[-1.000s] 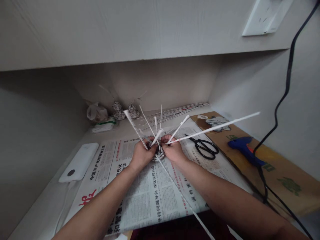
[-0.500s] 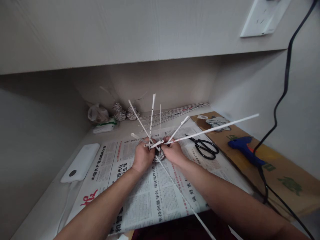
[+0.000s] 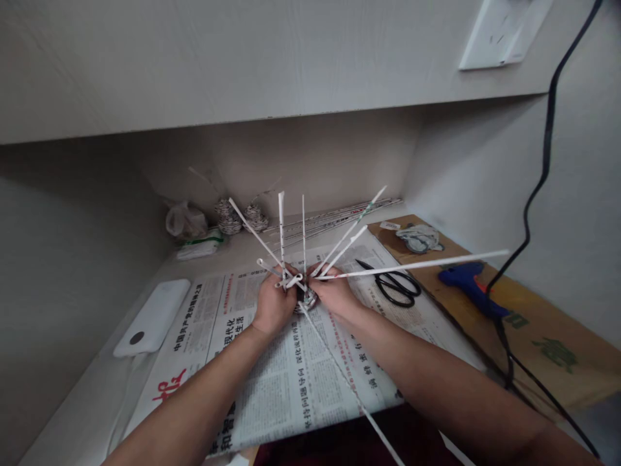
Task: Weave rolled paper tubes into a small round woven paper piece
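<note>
Between my hands is a small woven paper piece (image 3: 306,301), partly hidden by my fingers. Several rolled paper sticks fan out from it, among them a long paper stick (image 3: 412,266) pointing right and another long paper stick (image 3: 334,359) running down toward me. My left hand (image 3: 275,299) is closed around the left side of the woven piece. On the other side, my right hand (image 3: 334,291) is closed at the bases of the right-hand sticks. Black-handled scissors (image 3: 396,288) lie just right of my right hand.
Newspaper (image 3: 272,382) covers the tabletop. At left lies a white power bank (image 3: 154,317) with a cable. A blue glue gun (image 3: 470,285) rests on cardboard (image 3: 538,349) at right. Behind are woven paper pieces (image 3: 228,217), a plastic bag (image 3: 185,221) and loose paper sticks (image 3: 334,220).
The sticks between my hands have shifted. One now slants up to the right, where it did not show before, and the long right-hand stick has tipped lower. Both hands keep their hold.
</note>
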The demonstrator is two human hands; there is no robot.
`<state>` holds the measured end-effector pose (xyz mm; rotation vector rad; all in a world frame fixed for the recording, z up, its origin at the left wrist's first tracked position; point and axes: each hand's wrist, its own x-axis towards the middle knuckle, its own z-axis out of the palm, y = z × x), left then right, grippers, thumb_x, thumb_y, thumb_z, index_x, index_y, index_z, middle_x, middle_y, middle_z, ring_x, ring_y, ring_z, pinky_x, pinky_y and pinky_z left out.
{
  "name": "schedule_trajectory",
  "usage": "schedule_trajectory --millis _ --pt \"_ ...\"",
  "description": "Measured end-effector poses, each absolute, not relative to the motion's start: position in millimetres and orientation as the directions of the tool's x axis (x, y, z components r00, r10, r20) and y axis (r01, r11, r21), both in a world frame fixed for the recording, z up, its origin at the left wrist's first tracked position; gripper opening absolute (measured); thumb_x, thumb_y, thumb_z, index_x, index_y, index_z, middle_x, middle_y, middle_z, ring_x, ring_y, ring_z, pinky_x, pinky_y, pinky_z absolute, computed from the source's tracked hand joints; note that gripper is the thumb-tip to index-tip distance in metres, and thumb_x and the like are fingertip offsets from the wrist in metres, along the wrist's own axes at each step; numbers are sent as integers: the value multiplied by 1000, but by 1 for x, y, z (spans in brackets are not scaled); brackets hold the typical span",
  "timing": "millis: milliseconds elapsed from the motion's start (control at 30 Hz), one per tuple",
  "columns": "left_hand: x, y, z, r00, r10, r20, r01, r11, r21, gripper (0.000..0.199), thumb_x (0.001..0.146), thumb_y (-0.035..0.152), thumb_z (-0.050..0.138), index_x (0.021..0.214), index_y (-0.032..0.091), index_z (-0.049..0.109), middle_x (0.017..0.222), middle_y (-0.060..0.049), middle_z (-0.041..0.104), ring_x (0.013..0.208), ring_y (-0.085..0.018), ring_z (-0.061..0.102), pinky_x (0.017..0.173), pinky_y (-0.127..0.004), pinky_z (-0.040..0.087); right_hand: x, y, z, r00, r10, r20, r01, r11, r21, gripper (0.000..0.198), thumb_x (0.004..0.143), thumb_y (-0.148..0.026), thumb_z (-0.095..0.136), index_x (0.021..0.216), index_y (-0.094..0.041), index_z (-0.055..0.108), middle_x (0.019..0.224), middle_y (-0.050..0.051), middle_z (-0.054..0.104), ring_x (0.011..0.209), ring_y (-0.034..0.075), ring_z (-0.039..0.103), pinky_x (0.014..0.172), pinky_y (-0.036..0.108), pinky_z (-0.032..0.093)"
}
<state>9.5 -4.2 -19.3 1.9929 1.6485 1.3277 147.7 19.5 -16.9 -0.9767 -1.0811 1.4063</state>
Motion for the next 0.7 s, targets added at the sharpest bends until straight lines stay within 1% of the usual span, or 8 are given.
schedule_trajectory --millis 100,167,233,333,433,533,633,700 --pt "9 -2 -19 -64 900 430 620 -302 724 20 81 13 52 96 19 64 93 -5 71 91 -21 67 86 -33 52 148 24 -21 -73 996 49 -127 39 -991 7 62 -21 66 69 -20 65 61 -3 64 56 13 59 55 24 47" --pt "5 -1 -14 -39 934 355 557 -274 784 24 81 17 55 102 18 65 96 -6 73 92 -21 68 85 -33 54 148 26 -23 -61 996 58 -70 54 -996 7 63 -17 63 69 -20 65 59 -4 64 55 13 59 54 23 46" --pt "-1 0 -5 61 960 272 458 -269 847 26 80 22 61 104 17 67 97 -7 74 89 -21 69 82 -33 55 148 26 -23 -51 997 55 -36 53 -998 9 64 -16 62 71 -21 64 60 -4 64 56 13 59 55 23 47" --pt "-15 -2 15 288 947 143 346 -242 907 49 72 23 72 120 17 64 106 -11 74 86 -22 70 76 -32 56 149 23 -19 -33 998 62 -6 62 -998 10 65 -14 62 72 -21 63 66 -2 67 62 15 63 59 24 49" --pt "-26 -7 36 437 898 53 324 -212 922 58 67 23 76 124 23 64 114 -12 72 95 -23 70 83 -36 57 151 21 -13 -35 996 80 37 82 -996 12 65 -12 61 72 -21 63 70 -1 68 67 16 64 61 25 50" --pt "-32 -8 45 479 878 11 324 -189 927 50 69 27 75 118 23 68 112 -13 73 102 -26 70 88 -40 56 152 19 -11 -49 995 83 42 85 -996 11 66 -12 61 71 -21 63 68 -1 67 65 15 63 60 24 49" --pt "-33 -3 39 432 902 17 350 -185 918 35 75 32 70 108 22 73 106 -13 75 102 -28 70 91 -43 55 150 20 -14 -62 994 88 18 89 -996 11 65 -12 61 71 -21 63 67 -2 67 65 15 62 60 24 49" --pt "-32 2 29 367 928 68 331 -198 922 30 77 34 69 102 21 75 106 -11 76 103 -28 69 95 -42 53 148 21 -17 -63 995 76 -22 75 -997 9 66 -15 63 71 -21 62 66 -2 66 64 15 62 60 25 49"
